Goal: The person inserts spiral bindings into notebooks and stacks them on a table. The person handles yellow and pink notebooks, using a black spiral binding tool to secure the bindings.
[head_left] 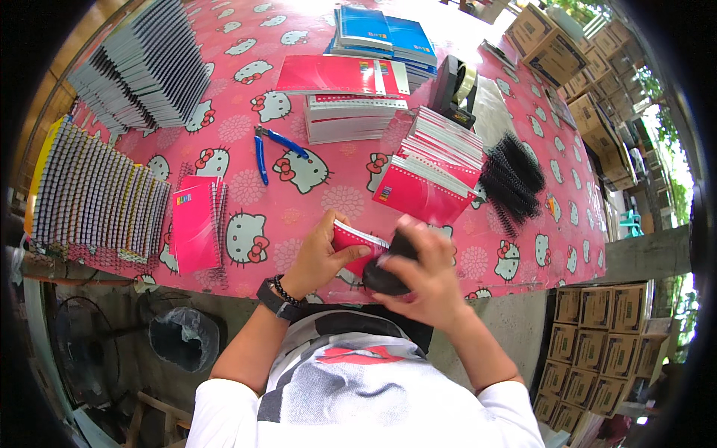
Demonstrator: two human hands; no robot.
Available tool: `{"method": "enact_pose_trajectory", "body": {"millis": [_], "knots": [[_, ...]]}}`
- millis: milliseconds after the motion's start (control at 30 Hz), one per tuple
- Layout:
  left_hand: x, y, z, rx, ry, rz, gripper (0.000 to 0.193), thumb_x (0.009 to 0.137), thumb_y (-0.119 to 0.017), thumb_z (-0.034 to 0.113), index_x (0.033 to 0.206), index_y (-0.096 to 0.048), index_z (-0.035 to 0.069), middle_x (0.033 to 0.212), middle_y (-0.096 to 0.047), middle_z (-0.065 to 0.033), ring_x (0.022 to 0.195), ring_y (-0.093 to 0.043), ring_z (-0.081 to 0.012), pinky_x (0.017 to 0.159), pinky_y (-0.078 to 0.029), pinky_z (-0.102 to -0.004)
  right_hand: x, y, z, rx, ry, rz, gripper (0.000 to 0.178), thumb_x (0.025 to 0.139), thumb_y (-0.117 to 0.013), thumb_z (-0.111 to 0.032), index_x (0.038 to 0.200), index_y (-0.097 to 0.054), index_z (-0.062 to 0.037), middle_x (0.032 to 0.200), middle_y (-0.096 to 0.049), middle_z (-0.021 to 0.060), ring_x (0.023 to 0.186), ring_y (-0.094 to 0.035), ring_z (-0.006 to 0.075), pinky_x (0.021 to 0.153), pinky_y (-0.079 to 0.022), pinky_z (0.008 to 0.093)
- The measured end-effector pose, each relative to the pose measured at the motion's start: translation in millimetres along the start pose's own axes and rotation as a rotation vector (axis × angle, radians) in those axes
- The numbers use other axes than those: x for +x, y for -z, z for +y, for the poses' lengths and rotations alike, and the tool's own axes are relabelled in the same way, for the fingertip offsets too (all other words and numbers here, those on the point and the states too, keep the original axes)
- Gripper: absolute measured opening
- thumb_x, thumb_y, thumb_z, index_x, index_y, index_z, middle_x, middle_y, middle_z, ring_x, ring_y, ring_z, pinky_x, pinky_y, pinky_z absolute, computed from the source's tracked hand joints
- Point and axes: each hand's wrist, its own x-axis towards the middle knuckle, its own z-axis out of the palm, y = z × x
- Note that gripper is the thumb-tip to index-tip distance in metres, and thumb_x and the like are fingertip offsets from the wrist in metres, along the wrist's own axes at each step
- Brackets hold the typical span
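Note:
My left hand (pixel 320 254) grips a small red notebook (pixel 357 242) at the near edge of the table; a dark watch and bead bracelet sit on that wrist. My right hand (pixel 423 278) is closed around a black spiral binding coil (pixel 385 272) pressed against the notebook's right end. Just beyond the hands lies a slanted stack of red notebooks with punched edges (pixel 433 172). A heap of loose black coils (pixel 515 179) rests to its right.
The table wears a pink cartoon-cat cloth (pixel 299 209). On it lie blue-handled pliers (pixel 270 149), a bound red notebook (pixel 196 224), rows of bound notebooks (pixel 97 198), a grey stack (pixel 149 67), blue notebooks (pixel 385 33), a tape dispenser (pixel 455 89). Cardboard boxes (pixel 597 336) stand right.

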Motion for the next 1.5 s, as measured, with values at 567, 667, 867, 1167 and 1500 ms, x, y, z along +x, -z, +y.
{"method": "enact_pose_trajectory", "body": {"millis": [567, 667, 867, 1167, 1500], "knots": [[3.0, 14.9, 4.7, -0.069, -0.052, -0.107, 0.041, 0.077, -0.076, 0.002, 0.099, -0.043, 0.01, 0.088, -0.046, 0.0028, 0.079, -0.046, -0.0059, 0.07, -0.042, -0.0225, -11.7, 11.4, -7.7, 0.08, 0.15, -0.228, 0.068, 0.054, -0.085, -0.027, 0.117, -0.058, -0.0178, 0.14, -0.042, 0.0169, 0.12, -0.045, 0.0327, 0.098, -0.032, 0.0442], [0.8, 14.8, 20.3, -0.064, -0.197, -0.031, 0.047, 0.074, -0.08, 0.005, 0.104, -0.044, 0.009, 0.091, -0.048, -0.0001, 0.082, -0.051, -0.0078, 0.077, -0.046, -0.0236, -6.5, 32.2, 8.4, 0.344, -0.057, 0.002, 0.067, 0.058, -0.085, -0.034, 0.116, -0.061, -0.0108, 0.138, -0.046, 0.0188, 0.119, -0.047, 0.0318, 0.098, -0.035, 0.0422], [-12.3, 3.8, 14.6, -0.202, -0.064, -0.002, 0.052, 0.069, -0.082, 0.0, 0.104, -0.045, 0.009, 0.096, -0.05, -0.0008, 0.091, -0.055, -0.0104, 0.083, -0.047, -0.0257, -31.3, 12.2, 42.2, 1.329, -0.451, -0.069, 0.066, 0.066, -0.077, -0.048, 0.111, -0.065, -0.0015, 0.124, -0.057, 0.0171, 0.098, -0.059, 0.0246, 0.089, -0.043, 0.0351], [-6.8, 6.0, 10.1, -0.203, -0.065, -0.095, 0.047, 0.068, -0.081, -0.003, 0.094, -0.044, 0.01, 0.09, -0.049, -0.0001, 0.088, -0.05, -0.0103, 0.082, -0.044, -0.026, -14.1, 0.4, 42.7, 0.995, -0.38, -0.142, 0.044, 0.073, -0.072, -0.037, 0.098, -0.069, -0.0003, 0.107, -0.064, 0.0164, 0.1, -0.06, 0.0242, 0.088, -0.045, 0.0346], [-3.0, 11.6, 9.0, -0.167, -0.034, -0.135, 0.048, 0.068, -0.082, -0.002, 0.096, -0.044, 0.009, 0.093, -0.05, -0.0009, 0.088, -0.051, -0.009, 0.079, -0.046, -0.0258, 0.6, -5.7, 52.9, 0.91, -0.47, -0.149, 0.039, 0.072, -0.073, -0.031, 0.094, -0.069, 0.0006, 0.114, -0.063, 0.0185, 0.104, -0.06, 0.025, 0.093, -0.043, 0.0352]]}}
